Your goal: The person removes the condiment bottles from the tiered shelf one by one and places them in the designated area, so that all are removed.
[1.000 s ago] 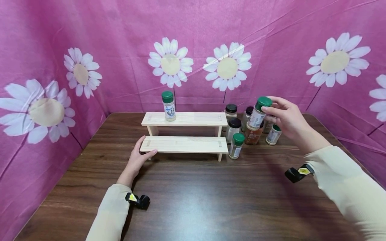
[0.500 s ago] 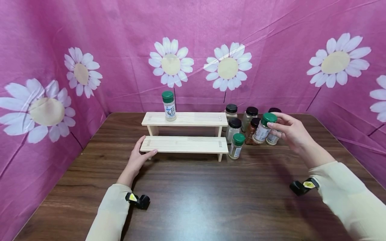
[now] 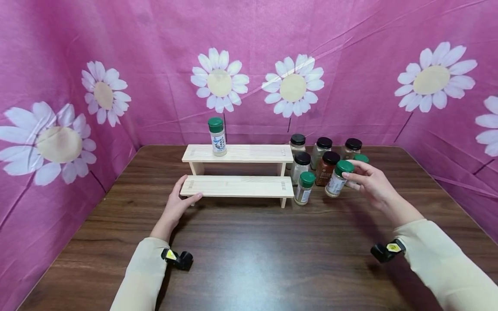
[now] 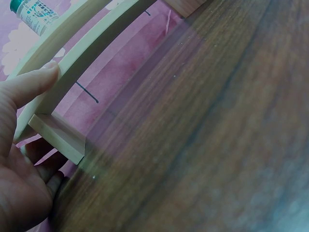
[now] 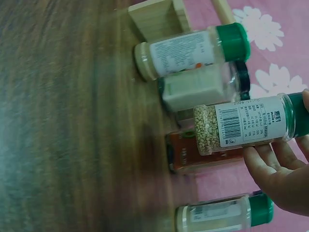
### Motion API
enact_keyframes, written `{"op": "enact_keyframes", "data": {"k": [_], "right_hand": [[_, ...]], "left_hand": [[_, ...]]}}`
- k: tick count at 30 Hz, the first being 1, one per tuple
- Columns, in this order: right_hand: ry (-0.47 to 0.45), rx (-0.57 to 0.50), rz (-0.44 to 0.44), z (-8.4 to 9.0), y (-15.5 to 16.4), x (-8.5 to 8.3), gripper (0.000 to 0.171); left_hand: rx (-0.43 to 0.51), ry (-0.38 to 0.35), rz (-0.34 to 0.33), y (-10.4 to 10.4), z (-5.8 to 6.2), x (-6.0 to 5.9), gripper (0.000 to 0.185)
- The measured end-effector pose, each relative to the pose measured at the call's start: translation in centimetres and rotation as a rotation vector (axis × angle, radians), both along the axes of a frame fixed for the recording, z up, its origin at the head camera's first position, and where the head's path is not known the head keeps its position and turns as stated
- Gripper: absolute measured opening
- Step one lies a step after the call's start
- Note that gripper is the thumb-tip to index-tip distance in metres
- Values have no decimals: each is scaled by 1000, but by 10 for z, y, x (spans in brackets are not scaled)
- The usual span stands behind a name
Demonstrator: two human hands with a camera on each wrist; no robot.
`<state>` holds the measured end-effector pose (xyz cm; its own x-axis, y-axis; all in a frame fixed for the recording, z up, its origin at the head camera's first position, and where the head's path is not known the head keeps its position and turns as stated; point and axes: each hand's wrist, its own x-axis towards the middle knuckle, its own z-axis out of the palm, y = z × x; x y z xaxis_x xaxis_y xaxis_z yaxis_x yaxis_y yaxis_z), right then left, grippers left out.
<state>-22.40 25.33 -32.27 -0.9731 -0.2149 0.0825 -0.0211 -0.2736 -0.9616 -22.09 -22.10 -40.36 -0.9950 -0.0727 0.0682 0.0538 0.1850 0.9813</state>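
Two hands: left (image 3: 176, 206) resting flat against rack (image 3: 237, 186) end, grasping nothing; right (image 3: 369, 180) pinching green-capped jar (image 3: 336, 178) of pale seeds, barcode label unreadable, low over surface (image 3: 249, 250) beside other jars (image 3: 323, 160).

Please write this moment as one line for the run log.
left hand: rests on wooden rack end | right hand: holds green-capped spice jar, by jar group | table

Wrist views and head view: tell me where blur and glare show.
Head view: sharp, with a soft pale sheen on the table. Left wrist view: tabletop smeared, left hand soft. Right wrist view: table blurred on the left, held jar label readable, right hand clear.
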Motion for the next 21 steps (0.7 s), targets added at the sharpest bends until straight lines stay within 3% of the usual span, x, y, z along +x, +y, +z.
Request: {"op": "enact_keyframes", "data": {"k": [7, 21], "right_hand": [[-38, 21, 3, -12, 5, 1, 28], [-64, -95, 27, -29, 6, 1, 33]], "left_hand": [[4, 2, -4, 0, 0, 0, 79], [4, 1, -4, 0, 0, 0, 79]]}}
